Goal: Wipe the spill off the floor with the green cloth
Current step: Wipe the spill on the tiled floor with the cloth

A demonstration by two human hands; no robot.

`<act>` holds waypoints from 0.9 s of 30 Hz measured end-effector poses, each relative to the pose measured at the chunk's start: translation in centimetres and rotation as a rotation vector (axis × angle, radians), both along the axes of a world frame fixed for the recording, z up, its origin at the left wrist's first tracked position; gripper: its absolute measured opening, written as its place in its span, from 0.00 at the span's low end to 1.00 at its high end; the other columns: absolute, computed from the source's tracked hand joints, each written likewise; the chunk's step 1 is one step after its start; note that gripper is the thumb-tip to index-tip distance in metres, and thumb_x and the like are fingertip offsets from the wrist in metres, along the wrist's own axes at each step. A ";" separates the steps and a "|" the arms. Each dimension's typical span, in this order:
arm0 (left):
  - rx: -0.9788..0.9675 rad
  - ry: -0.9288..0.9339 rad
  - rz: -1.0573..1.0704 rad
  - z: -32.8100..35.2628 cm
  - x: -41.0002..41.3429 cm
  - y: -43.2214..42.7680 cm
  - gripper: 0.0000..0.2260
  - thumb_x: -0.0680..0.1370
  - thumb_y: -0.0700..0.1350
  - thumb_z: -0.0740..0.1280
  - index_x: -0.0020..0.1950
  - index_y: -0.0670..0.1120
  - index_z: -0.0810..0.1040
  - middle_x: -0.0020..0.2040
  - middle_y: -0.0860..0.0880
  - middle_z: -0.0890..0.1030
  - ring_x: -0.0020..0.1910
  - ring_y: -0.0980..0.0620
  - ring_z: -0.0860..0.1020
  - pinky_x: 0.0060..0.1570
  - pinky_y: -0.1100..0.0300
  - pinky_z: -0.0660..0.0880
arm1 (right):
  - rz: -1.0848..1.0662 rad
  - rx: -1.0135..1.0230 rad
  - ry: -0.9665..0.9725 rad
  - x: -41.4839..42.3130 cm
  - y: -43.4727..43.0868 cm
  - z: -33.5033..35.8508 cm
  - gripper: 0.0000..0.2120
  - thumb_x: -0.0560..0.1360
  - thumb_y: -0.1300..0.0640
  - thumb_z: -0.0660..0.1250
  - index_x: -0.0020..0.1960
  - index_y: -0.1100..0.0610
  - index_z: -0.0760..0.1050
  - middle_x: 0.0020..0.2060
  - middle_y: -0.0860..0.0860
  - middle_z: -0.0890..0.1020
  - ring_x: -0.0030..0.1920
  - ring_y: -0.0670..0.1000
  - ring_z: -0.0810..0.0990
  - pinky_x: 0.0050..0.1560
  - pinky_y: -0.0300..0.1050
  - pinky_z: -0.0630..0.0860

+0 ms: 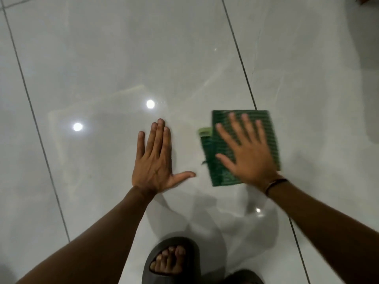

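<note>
The green cloth [219,160] lies folded flat on the glossy grey floor tiles [102,58], with a pale green tag at its left edge. My right hand [246,154] presses flat on top of it, fingers spread, and both look motion-blurred. My left hand [155,160] rests palm down on the bare tile to the left of the cloth, fingers together and thumb out, not touching the cloth. A faint wet sheen shows on the tile around and below the hands; its outline is hard to tell.
Dark grout lines [242,64] run diagonally across the floor. A dark slipper with a foot [170,261] is at the bottom centre, a second slipper [244,277] beside it. Ceiling lights reflect off the tile [150,104].
</note>
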State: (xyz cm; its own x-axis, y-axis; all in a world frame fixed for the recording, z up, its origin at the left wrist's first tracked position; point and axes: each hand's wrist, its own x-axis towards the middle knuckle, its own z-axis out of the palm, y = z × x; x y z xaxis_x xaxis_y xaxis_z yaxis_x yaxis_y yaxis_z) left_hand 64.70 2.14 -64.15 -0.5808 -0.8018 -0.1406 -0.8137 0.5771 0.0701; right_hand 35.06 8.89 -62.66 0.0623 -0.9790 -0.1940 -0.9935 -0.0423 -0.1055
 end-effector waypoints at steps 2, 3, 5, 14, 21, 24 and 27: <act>-0.004 -0.016 0.008 -0.1 0.1 0.3 0.67 0.72 0.87 0.57 0.91 0.35 0.50 0.93 0.36 0.49 0.93 0.36 0.50 0.89 0.29 0.51 | -0.170 0.019 0.024 -5.0 -0.2 0.4 0.40 0.84 0.26 0.45 0.90 0.45 0.49 0.90 0.57 0.51 0.89 0.66 0.51 0.85 0.74 0.51; 0.000 -0.028 0.009 -0.1 0.1 0.3 0.67 0.72 0.87 0.56 0.91 0.36 0.49 0.93 0.36 0.49 0.93 0.36 0.49 0.89 0.29 0.50 | -0.271 0.013 0.019 -6.6 -1.9 0.5 0.40 0.84 0.27 0.44 0.90 0.45 0.46 0.90 0.58 0.50 0.89 0.66 0.50 0.85 0.75 0.50; 0.022 -0.027 0.004 -0.1 0.0 0.2 0.65 0.73 0.86 0.55 0.91 0.36 0.47 0.93 0.36 0.47 0.93 0.37 0.47 0.90 0.30 0.48 | -0.434 -0.029 0.017 -7.4 -6.2 1.1 0.40 0.85 0.27 0.43 0.90 0.46 0.45 0.89 0.60 0.50 0.88 0.69 0.49 0.84 0.77 0.48; 0.049 0.075 -0.209 1.5 -4.5 1.3 0.60 0.76 0.82 0.53 0.91 0.35 0.50 0.92 0.34 0.50 0.93 0.35 0.51 0.91 0.38 0.39 | -0.255 0.011 0.003 0.1 9.0 -0.3 0.43 0.83 0.24 0.49 0.90 0.47 0.48 0.90 0.58 0.50 0.89 0.66 0.49 0.85 0.74 0.50; 0.117 0.107 -0.379 1.8 -12.5 4.0 0.55 0.80 0.79 0.51 0.91 0.36 0.54 0.92 0.37 0.54 0.92 0.37 0.53 0.87 0.24 0.51 | -1.039 0.040 0.056 -9.5 14.8 0.8 0.43 0.83 0.26 0.40 0.90 0.50 0.50 0.89 0.61 0.54 0.88 0.70 0.52 0.84 0.76 0.53; 0.154 0.141 -0.307 2.0 -13.8 5.1 0.53 0.80 0.78 0.52 0.91 0.39 0.53 0.92 0.38 0.53 0.93 0.38 0.53 0.87 0.23 0.46 | -0.932 0.031 0.063 -10.8 9.5 0.3 0.42 0.84 0.27 0.42 0.90 0.50 0.51 0.89 0.60 0.53 0.87 0.71 0.52 0.84 0.78 0.49; 0.227 0.142 -0.193 3.7 -14.7 6.4 0.45 0.84 0.71 0.52 0.91 0.41 0.57 0.92 0.39 0.58 0.92 0.38 0.56 0.88 0.28 0.50 | -0.569 0.042 0.037 -6.0 8.9 -0.2 0.41 0.84 0.27 0.46 0.90 0.50 0.51 0.89 0.59 0.53 0.88 0.70 0.51 0.86 0.75 0.46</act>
State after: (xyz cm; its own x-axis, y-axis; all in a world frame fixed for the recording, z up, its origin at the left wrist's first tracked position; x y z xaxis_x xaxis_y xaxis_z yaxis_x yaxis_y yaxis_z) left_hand 50.01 8.57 -60.49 -0.7457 -0.6324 -0.2097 -0.6636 0.6766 0.3191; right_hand 29.03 17.78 -62.88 -0.4803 -0.8476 -0.2255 -0.8616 0.5041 -0.0597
